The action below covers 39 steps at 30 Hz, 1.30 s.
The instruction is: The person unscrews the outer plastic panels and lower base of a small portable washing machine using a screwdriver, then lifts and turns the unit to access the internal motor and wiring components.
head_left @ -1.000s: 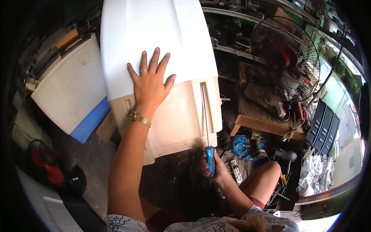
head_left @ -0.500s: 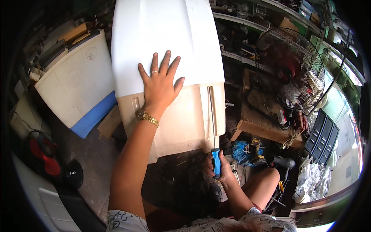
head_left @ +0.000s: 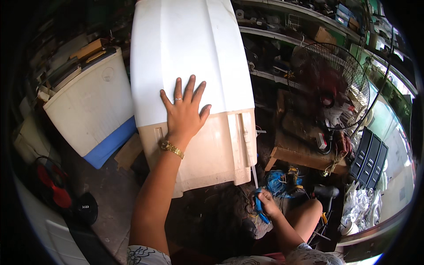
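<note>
In front of me lies a large plastic appliance body, its long panel white (head_left: 190, 57) and its near section beige (head_left: 203, 150). My left hand (head_left: 184, 115) rests flat with fingers spread where the white meets the beige; a gold watch (head_left: 173, 149) circles that wrist. Low on the right, my right hand (head_left: 267, 204) grips a screwdriver (head_left: 259, 206) by its blue handle. The metal shaft points up toward the beige section's lower right corner. Its tip is hidden at that corner, so I cannot tell if it touches.
A white-and-blue appliance body (head_left: 95, 101) stands at left. On the right, a black-caged fan (head_left: 329, 88) stands by a wooden stool (head_left: 296, 154). Blue wire (head_left: 278, 182), a black plastic rack (head_left: 369, 157) and clear plastic bags (head_left: 360, 207) lie nearby. Cluttered shelves (head_left: 274, 33) run behind.
My right hand has drawn the screwdriver down and right, out from along the groove in the beige section, and tilted it. My left hand keeps its place on the panel. The view has shifted slightly.
</note>
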Each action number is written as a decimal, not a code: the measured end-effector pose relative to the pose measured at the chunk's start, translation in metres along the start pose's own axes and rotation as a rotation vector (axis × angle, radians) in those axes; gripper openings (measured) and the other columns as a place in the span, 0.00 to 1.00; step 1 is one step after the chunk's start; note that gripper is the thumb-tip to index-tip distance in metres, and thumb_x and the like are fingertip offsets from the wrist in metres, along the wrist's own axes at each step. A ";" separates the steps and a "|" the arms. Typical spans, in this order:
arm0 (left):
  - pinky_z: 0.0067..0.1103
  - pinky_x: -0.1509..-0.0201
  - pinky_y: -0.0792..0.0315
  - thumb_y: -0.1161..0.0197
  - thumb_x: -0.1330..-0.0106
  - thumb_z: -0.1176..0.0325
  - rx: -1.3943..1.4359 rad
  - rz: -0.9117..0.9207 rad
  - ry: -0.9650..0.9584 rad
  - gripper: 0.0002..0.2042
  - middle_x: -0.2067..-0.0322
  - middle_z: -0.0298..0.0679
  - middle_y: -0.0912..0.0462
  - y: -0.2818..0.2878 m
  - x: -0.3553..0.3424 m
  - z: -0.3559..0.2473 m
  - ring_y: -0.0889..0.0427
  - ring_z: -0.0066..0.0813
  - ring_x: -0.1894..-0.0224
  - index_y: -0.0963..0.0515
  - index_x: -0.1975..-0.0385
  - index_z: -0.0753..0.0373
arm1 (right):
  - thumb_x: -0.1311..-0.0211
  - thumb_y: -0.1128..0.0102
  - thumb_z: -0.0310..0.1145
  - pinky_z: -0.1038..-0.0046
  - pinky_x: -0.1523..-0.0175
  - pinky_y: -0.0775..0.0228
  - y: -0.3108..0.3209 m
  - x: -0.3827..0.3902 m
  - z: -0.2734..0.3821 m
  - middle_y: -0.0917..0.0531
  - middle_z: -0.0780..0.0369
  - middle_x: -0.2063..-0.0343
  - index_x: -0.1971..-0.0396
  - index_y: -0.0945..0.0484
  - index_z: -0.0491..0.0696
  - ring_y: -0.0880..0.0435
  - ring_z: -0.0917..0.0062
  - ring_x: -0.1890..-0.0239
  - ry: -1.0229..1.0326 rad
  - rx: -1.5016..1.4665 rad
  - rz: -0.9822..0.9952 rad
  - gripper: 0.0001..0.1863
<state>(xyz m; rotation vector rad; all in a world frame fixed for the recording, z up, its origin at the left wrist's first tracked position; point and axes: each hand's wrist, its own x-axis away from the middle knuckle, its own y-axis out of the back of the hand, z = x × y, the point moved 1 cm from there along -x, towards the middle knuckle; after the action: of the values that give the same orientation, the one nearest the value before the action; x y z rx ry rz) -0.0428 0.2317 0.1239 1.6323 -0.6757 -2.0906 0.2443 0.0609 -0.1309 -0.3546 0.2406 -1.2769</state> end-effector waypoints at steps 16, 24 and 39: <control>0.50 0.35 0.55 0.45 0.35 0.52 -0.148 -0.022 -0.009 0.28 0.34 0.33 0.43 -0.003 -0.016 0.006 0.49 0.38 0.30 0.42 0.35 0.41 | 0.44 0.42 0.41 0.65 0.56 0.28 0.180 0.081 0.200 0.18 0.52 0.64 0.51 0.24 0.51 0.19 0.56 0.60 0.186 1.576 -0.803 0.20; 0.59 0.35 0.62 0.53 0.33 0.46 -0.216 -0.141 -0.123 0.27 0.31 0.33 0.47 -0.019 -0.086 0.018 0.54 0.42 0.29 0.44 0.33 0.38 | 0.45 0.46 0.37 0.59 0.64 0.26 0.288 0.010 0.205 0.17 0.56 0.73 0.67 0.18 0.54 0.17 0.58 0.68 0.166 1.809 -0.978 0.09; 0.57 0.34 0.63 0.62 0.31 0.43 -0.267 -0.216 -0.195 0.26 0.32 0.33 0.45 -0.044 -0.096 0.033 0.51 0.40 0.29 0.40 0.34 0.39 | 0.46 0.48 0.32 0.63 0.62 0.22 0.369 -0.179 0.195 0.16 0.55 0.68 0.70 0.17 0.47 0.15 0.62 0.64 -0.137 2.030 -0.826 0.10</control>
<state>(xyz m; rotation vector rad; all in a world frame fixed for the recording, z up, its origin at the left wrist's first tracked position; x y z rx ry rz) -0.0527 0.3276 0.1785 1.4189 -0.2687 -2.3964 0.5949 0.3483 -0.0979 1.3234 -1.4182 -1.6299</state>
